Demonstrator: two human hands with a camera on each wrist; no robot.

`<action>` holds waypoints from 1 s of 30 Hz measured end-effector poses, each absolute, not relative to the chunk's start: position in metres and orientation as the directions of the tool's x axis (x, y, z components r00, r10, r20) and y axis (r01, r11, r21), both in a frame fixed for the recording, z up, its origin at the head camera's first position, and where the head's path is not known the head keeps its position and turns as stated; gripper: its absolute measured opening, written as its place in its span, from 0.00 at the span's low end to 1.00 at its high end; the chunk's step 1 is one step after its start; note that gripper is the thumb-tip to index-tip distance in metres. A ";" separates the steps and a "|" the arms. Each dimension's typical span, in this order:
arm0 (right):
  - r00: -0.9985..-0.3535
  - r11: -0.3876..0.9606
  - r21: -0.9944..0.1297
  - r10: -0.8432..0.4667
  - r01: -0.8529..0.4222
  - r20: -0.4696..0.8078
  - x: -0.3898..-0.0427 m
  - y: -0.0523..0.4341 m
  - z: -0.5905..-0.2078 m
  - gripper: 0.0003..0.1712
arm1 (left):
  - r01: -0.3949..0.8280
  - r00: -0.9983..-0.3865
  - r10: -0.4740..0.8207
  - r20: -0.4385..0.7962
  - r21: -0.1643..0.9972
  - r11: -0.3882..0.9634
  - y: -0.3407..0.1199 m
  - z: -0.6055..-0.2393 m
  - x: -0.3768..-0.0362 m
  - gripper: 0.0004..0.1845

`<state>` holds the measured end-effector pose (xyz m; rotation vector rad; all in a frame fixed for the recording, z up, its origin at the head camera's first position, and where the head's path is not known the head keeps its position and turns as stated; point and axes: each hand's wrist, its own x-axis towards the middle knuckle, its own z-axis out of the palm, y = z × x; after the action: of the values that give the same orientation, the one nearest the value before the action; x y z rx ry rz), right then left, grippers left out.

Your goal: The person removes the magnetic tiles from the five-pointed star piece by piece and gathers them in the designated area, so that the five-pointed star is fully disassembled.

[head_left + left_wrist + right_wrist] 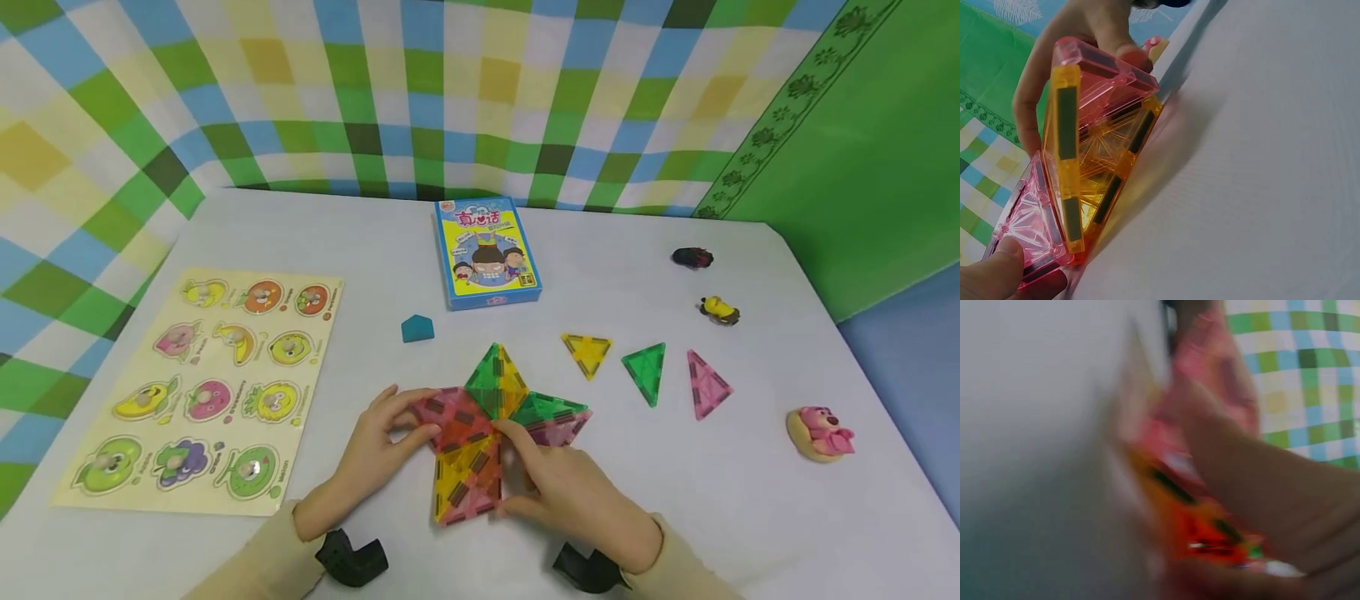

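I log the white table [675, 517] first, with the checked cloth [375, 92] hung behind it. Far out to the left of my left hand lies the fruit peg puzzle board [202, 387]. Beyond both hands lies the blue card box [486, 252], with a small teal block [417, 328] nearer, just past the left fingertips.

The cluster of magnetic tiles [487, 421] lies between my two hands, touching both. My left hand [382, 450] pinches its pink left tile, thumb curled on the edge; the left wrist view shows pink and yellow tiles tilted up off the table. My right hand [570, 492] has its fingers curled on the yellow lower tile, whose long axis points back towards me; the right wrist view is blurred, so grip there is probable, not certain.

Past the right hand's fingertips, well apart, lie three loose triangles: yellow triangle [587, 353], green triangle [646, 371], pink triangle [706, 384]. Nothing stands between. Right of it sits a pink bear figure [820, 432].
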<state>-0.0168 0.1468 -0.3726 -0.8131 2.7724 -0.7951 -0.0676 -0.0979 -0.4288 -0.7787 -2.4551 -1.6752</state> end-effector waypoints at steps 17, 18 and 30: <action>-0.865 0.510 -0.738 -0.461 -0.442 0.199 -0.006 0.145 -0.400 0.23 | 0.429 -0.878 0.359 0.316 0.853 0.297 -0.098 -0.431 -0.067 0.23; -0.859 0.487 -0.754 -0.473 -0.441 0.196 -0.006 0.146 -0.400 0.22 | 0.435 -0.876 0.358 0.323 0.850 0.297 -0.099 -0.431 -0.067 0.22; -0.814 0.240 -0.852 -0.493 -0.466 0.307 -0.004 0.173 -0.376 0.14 | 0.450 -0.871 0.347 0.347 0.846 0.286 -0.094 -0.416 -0.063 0.22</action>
<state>-0.0036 0.1733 -0.3761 -0.9491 2.4537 -1.6715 -0.0631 -0.0937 -0.4157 -0.7594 -2.4414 -1.6559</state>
